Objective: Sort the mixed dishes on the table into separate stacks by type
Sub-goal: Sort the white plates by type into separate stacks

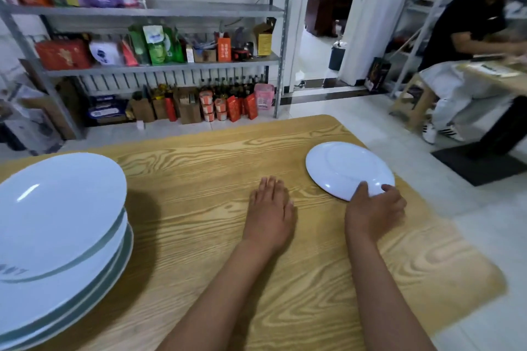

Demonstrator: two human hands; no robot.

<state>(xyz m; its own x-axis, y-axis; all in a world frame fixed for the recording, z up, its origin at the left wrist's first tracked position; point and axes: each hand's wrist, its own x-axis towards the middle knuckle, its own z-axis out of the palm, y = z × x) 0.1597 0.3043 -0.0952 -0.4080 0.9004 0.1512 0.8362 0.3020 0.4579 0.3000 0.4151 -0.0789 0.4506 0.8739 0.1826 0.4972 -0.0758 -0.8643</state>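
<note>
Right hand [375, 209] pinches the near rim of a small white plate [345, 168], thumb on top and fingers curled at the edge; the plate sits upside down at the table's [199, 168] far right. Left hand [271, 208] rests flat on the wood mid-table, fingers straight, holding nothing. Stack of large white bowls [60, 234] stands at the left edge, well apart from the plate.
</note>
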